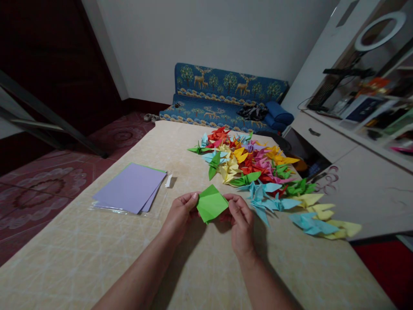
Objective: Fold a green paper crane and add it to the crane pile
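A folded square of green origami paper (212, 204) is held above the table, tilted so one corner points away from me. My left hand (182, 211) pinches its left corner, the thumb lying on top. At the opposite corner, my right hand (239, 215) grips the paper between thumb and fingers. Creases cross the square's face, and its lower edges look layered. Some fingers of both hands are hidden beneath it. Just beyond the right hand lies a heap of folded paper cranes (254, 165) in red, yellow, green, blue, pink and orange.
To the left, purple paper sheets (130, 187) lie on a clear plastic sleeve, with a small white scrap (169, 181) beside them. The table (97, 254) has a pale patterned cover. Behind it stands a blue sofa (222, 90); a white cabinet (364, 181) borders the right side.
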Demonstrator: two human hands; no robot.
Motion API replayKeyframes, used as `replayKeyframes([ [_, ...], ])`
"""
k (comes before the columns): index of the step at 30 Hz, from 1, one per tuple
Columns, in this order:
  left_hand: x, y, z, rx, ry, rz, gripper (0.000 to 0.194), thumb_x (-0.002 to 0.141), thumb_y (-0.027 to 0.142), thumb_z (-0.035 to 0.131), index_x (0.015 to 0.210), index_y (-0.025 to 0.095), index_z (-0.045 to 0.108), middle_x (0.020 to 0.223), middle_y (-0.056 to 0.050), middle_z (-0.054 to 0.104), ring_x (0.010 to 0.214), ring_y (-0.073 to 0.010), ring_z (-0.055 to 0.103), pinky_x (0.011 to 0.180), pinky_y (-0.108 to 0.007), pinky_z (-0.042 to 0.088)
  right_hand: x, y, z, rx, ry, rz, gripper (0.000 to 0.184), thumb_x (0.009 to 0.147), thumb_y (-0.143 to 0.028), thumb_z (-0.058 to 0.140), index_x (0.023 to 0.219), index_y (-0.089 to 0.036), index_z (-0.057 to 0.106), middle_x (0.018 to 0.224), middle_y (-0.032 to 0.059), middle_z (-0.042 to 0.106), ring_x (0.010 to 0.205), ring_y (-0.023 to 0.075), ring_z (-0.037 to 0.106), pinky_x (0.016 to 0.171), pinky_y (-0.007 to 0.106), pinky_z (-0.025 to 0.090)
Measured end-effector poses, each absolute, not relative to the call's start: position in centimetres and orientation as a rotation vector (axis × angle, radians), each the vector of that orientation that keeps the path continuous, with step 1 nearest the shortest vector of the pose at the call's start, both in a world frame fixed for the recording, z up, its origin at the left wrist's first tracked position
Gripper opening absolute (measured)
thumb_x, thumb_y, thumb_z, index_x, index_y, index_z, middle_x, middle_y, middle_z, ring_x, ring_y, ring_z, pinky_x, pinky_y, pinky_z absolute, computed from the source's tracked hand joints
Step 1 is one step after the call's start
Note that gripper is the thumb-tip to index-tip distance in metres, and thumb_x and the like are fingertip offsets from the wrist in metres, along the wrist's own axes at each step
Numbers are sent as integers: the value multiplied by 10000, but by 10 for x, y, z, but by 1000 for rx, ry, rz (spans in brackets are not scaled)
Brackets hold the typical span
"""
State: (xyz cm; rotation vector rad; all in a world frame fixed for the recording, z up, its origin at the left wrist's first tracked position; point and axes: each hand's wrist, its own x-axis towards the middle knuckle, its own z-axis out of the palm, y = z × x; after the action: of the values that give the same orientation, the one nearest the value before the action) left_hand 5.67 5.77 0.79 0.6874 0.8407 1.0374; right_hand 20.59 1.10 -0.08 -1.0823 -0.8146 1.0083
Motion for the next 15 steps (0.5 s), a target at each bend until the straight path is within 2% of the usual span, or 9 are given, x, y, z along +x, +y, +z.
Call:
replayKeyframes([
  [5, 58, 57, 9, 664, 858, 1065, 392, 678, 400, 803, 895, 84, 720, 740, -87, 732, 605, -169, 654, 609, -265, 516, 206, 11, 0, -1103, -858, 994, 333, 806, -439, 665, 1022, -189, 621, 767, 8, 631, 596, 134, 562, 527, 221, 436],
  [10, 60, 57, 8, 697, 893, 1110, 363, 686, 392, 799, 867, 89, 716, 719, -68, 720, 596, -147, 632, 611, -246, 503, 206, 11, 2, -1097, -875, 974, 376, 766, -429, 710, 1043, -193, 614, 911, 44, 647, 717, 160, 611, 577, 234, 474],
  [15, 59, 59, 7, 648, 878, 1115, 372, 678, 377, 797, 880, 77, 711, 718, -71, 720, 567, -138, 622, 573, -237, 495, 203, 8, 6, -1080, -914, 1046, 376, 799, -447, 675, 1063, -189, 605, 861, 33, 655, 623, 125, 568, 541, 220, 458],
])
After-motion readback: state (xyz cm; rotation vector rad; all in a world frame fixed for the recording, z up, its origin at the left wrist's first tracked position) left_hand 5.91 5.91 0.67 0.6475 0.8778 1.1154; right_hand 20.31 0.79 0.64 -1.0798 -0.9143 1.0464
